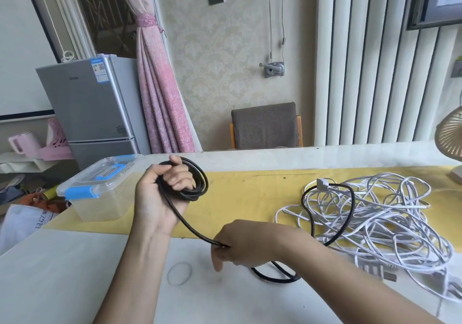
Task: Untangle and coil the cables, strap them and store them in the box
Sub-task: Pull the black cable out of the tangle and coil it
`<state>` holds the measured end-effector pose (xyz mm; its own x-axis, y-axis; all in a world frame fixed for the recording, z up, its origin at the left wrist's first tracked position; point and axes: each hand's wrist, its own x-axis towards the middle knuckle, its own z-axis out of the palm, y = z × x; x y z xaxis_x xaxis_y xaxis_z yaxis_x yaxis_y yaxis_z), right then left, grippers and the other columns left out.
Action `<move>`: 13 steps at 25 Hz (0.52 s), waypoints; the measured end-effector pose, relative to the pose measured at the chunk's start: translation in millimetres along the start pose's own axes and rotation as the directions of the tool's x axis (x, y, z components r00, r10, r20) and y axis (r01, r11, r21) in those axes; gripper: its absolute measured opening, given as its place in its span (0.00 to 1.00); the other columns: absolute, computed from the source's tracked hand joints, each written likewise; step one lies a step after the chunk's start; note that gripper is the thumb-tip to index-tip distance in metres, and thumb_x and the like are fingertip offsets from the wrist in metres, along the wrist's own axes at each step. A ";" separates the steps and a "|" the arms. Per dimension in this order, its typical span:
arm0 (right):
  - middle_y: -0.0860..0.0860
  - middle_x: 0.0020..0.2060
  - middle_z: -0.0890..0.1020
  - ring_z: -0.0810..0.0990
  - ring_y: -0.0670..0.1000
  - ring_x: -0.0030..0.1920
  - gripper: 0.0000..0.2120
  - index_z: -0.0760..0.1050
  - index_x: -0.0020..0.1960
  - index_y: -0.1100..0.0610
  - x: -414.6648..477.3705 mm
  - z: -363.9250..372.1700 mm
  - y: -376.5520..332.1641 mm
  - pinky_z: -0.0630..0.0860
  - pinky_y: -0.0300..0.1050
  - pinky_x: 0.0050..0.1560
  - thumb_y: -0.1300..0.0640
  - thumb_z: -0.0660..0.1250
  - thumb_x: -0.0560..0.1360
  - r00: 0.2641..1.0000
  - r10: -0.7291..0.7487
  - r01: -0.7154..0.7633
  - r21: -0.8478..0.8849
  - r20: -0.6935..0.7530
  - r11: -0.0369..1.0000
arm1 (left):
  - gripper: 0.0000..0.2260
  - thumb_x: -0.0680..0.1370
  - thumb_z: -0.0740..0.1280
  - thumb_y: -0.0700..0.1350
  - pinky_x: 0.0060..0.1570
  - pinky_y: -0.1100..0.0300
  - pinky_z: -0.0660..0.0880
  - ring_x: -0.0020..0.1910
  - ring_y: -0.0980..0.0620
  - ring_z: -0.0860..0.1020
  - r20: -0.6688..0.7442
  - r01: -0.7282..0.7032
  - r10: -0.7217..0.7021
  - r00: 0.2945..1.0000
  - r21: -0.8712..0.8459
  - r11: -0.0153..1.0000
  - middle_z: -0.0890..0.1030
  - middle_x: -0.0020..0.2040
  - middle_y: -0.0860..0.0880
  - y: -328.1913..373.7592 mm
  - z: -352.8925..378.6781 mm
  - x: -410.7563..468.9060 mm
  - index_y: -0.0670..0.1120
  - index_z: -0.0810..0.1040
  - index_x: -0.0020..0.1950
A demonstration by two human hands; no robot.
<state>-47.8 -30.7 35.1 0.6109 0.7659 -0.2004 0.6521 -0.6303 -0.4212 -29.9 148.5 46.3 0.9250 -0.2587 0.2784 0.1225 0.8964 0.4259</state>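
The left hand [160, 193] is raised above the bench [75, 273], palm towards the camera. Its fingers are curled tight round a coil [200, 188] of black cable [190, 228], and several loops of the coil hang out past the knuckles on the side away from the thumb.

From this grip one strand of the black cable runs down across the left wrist to the right hand [240, 243], which sits lower and nearer the camera. The right hand pinches the strand between thumb and curled fingers, with one finger pointing down towards the bench.

Beyond the right hand, the cable drops into a loose loop on the bench just beneath the right wrist. It then climbs away to the right and lies over the tangle of white cables [375, 221].

That tangle sits to the right of both hands, partly on a yellow mat [250, 193] and partly on the bare bench, with a pale plug [321, 182] showing near its top.

The box [100, 193], clear plastic with blue latches and its lid on, stands just to the left of the left hand. A thin band [179, 273] lies flat on the bench below the left forearm and to the left of the right hand, touching neither. A fan [450, 133] stands far beyond the right hand, at the edge of view.
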 end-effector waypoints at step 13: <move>0.49 0.20 0.65 0.62 0.50 0.22 0.19 0.73 0.28 0.57 -25.6 -66.1 71.9 0.59 0.38 0.25 0.53 0.66 0.75 0.653 0.565 -0.295 0.518 -0.504 0.803 | 0.14 0.76 0.67 0.57 0.18 0.69 0.51 0.20 0.62 0.58 0.108 0.286 -0.637 0.763 0.828 0.483 0.63 0.24 0.58 -3.4 7.0 -24.6 0.49 0.72 0.37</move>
<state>13.2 -104.0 68.4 0.9938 0.0805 0.0765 0.1107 -0.6664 -0.7373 -55.6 149.3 44.0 0.5886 -0.8077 0.0339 0.0258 0.0607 0.9978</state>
